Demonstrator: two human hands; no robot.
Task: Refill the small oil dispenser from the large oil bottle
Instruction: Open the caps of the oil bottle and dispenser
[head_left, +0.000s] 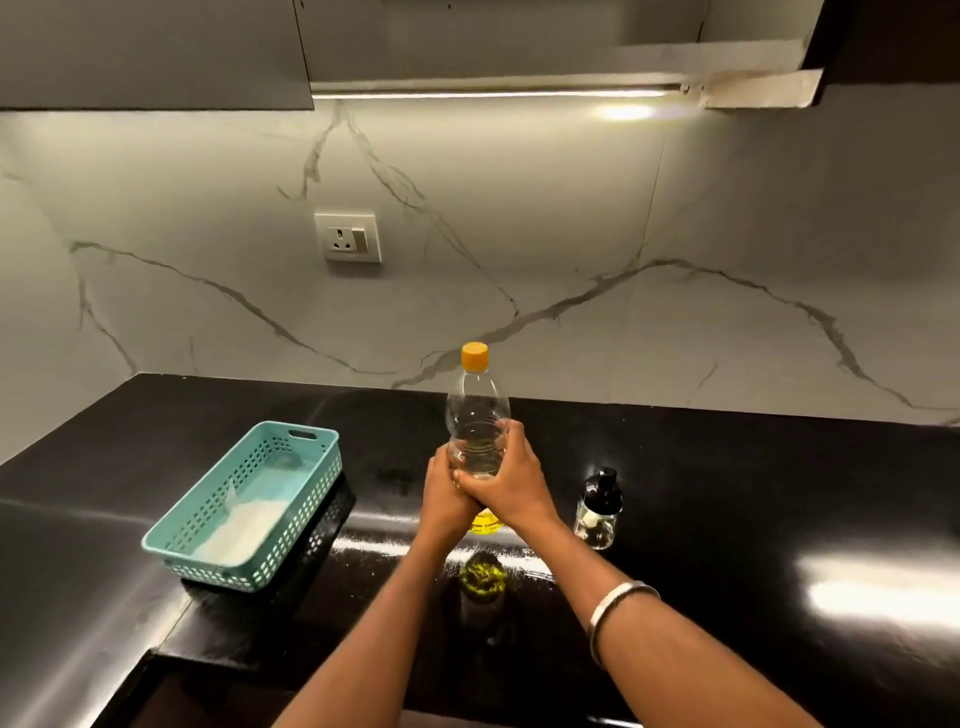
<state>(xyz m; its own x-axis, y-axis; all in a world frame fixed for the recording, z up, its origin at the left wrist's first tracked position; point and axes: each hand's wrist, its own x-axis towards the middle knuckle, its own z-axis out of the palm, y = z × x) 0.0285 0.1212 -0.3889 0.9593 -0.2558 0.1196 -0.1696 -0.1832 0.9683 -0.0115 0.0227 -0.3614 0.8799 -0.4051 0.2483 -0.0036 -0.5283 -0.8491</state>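
Both hands wrap the bottle (475, 415) at mid-body: the left hand (441, 493) from the left, the right hand (506, 483) from the right. The bottle stands upright on the counter (727, 467), its long axis vertical, yellow cap (475, 356) on. The dispenser (597, 512) stands upright just right of the right hand, apart from it, its black top closed, so that hand is nearer.

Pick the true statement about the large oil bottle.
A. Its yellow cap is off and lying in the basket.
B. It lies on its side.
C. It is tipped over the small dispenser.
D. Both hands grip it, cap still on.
D: the left hand and right hand wrap the upright large oil bottle, with its yellow cap on top.
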